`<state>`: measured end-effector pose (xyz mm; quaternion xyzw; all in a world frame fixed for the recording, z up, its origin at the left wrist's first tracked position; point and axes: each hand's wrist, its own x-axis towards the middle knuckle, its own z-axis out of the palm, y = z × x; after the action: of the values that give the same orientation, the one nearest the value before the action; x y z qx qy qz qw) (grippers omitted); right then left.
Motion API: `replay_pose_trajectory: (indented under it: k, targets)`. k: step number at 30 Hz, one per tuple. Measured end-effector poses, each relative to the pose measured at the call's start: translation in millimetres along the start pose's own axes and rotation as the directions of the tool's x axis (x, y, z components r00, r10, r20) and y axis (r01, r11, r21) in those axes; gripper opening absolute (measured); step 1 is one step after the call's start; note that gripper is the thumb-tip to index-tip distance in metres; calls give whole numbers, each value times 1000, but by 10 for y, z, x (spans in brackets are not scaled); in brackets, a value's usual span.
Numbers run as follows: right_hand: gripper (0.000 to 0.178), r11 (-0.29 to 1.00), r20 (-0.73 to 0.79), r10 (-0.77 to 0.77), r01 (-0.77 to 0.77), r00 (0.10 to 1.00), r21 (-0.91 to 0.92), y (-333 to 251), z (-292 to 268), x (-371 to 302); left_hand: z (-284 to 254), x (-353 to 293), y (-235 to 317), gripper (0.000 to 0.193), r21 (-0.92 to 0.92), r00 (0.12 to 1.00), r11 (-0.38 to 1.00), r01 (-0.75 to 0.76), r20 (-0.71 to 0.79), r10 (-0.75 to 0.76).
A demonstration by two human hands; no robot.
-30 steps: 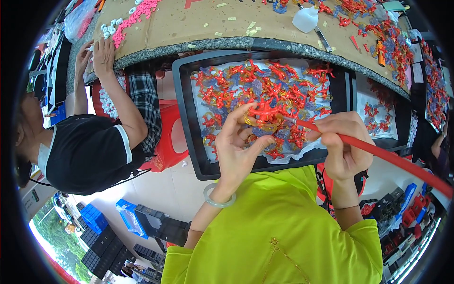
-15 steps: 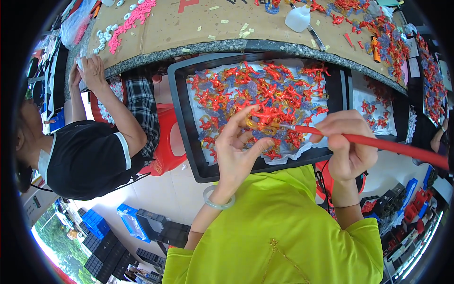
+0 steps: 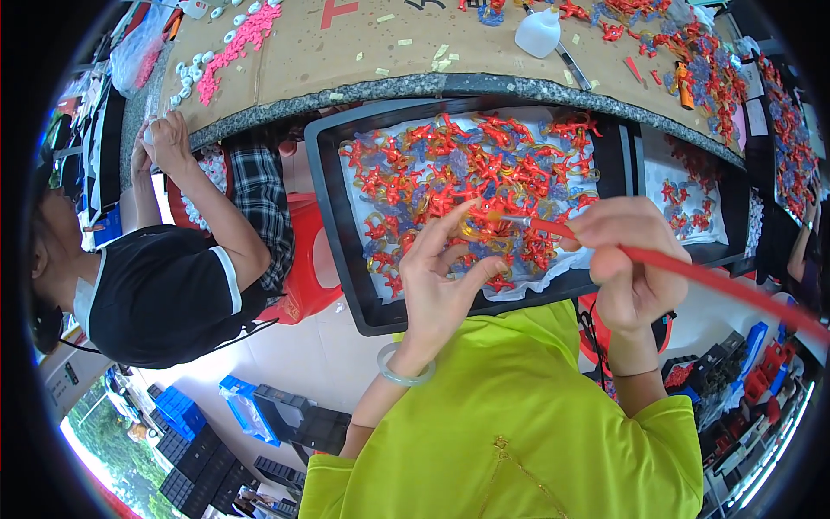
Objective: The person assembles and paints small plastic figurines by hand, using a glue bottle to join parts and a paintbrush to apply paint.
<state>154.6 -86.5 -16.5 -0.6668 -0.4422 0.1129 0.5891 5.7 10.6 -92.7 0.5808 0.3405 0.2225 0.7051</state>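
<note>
In my right hand point(image 3: 635, 259) is a paintbrush point(image 3: 709, 275) with a long red handle and a metal ferrule, pinched between thumb and fingers. Its tip points left, right by the fingers of my left hand point(image 3: 441, 277). That hand is curled over the tray, closed on a small translucent red-and-yellow plastic figure point(image 3: 475, 229), partly hidden by the fingers and hard to separate from the pile behind. Below both hands, a black tray point(image 3: 327, 199) lined with white sheet holds many glossy red, yellow and purple figures point(image 3: 450, 160).
Beyond the tray is a cardboard-covered worktable point(image 3: 346, 56) with a stone edge. On it are a white squeeze bottle point(image 3: 538, 35), tweezers point(image 3: 573, 67), an orange lighter-shaped item point(image 3: 684, 86), pink pieces point(image 3: 246, 43) and more figures. At left a co-worker point(image 3: 164, 285) sits beside a red stool point(image 3: 303, 251).
The brush tip has shifted slightly left and up, and the figure at my left fingers appears turned or lowered. Both hands stay in nearly the same place.
</note>
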Motion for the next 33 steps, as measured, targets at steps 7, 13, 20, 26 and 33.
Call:
replay_pose_trajectory:
  k: [7, 13, 20, 26, 33]
  targets:
    - [6, 1000, -18, 1, -1, 1000, -14, 15, -40, 30, -4, 28, 58, 64, 243, 996, 968, -69, -31, 78]
    - [5, 999, 7, -29, 30, 1000, -25, 69, -31, 35, -48, 52, 63, 63, -25, 996, 997, -71, -57, 70]
    - [5, 996, -44, 11, -8, 999, 85, 58, -35, 22, -106, 38, 159, 62, -214, 984, 961, 175, 25, -174]
    - [15, 993, 74, -122, 121, 990, 6, 55, -18, 45, -106, 61, 146, 59, -226, 981, 955, 191, 18, -191]
    - [13, 985, 90, -155, 161, 984, -66, 76, 34, 98, -181, 80, 45, 46, -443, 948, 839, 317, 170, -268]
